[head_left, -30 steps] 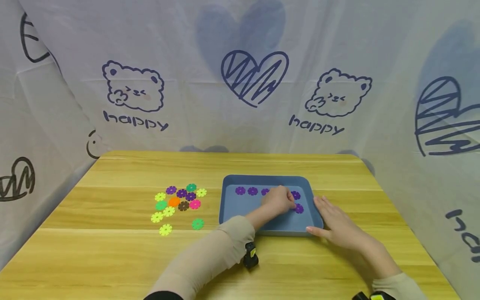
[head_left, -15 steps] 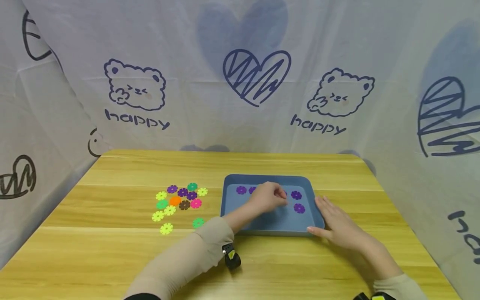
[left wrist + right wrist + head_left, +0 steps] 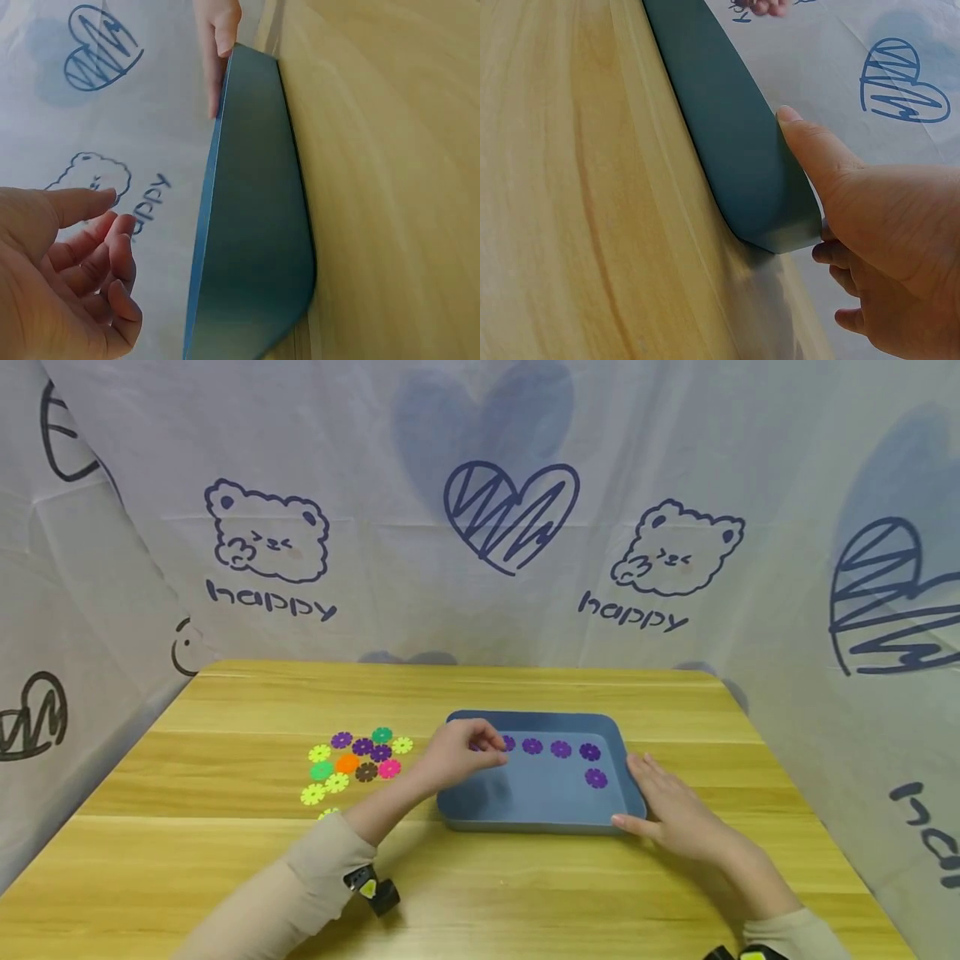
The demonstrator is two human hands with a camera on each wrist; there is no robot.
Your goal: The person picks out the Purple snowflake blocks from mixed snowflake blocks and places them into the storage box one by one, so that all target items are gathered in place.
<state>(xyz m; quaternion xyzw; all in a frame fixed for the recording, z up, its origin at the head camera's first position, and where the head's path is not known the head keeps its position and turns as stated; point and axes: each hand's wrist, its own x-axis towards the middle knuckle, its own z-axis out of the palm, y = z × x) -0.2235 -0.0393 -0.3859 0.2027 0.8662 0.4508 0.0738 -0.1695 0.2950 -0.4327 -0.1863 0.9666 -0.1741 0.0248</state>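
Observation:
A shallow blue tray (image 3: 547, 793) lies on the wooden table. Inside it, purple notched snowflake discs (image 3: 561, 749) form a row along the far side, with one more purple disc (image 3: 596, 778) below the row's right end. My left hand (image 3: 457, 756) hovers over the tray's left part and covers the row's left end. In the left wrist view its fingers (image 3: 124, 255) are loosely bent, with nothing seen between them. My right hand (image 3: 678, 810) rests against the tray's near right corner, thumb at the front rim and straight fingers along the right side.
Left of the tray lies a loose group of snowflake discs: yellow discs (image 3: 312, 794), green ones, purple discs (image 3: 363, 747), an orange disc (image 3: 347, 764), a brown disc (image 3: 367, 772) and a pink disc (image 3: 389, 768). A printed cloth (image 3: 510, 627) hangs behind the table.
My left hand has left the lower purple disc at the tray's right and moved leftward over the tray, uncovering more of the row. My right hand stays at the corner.

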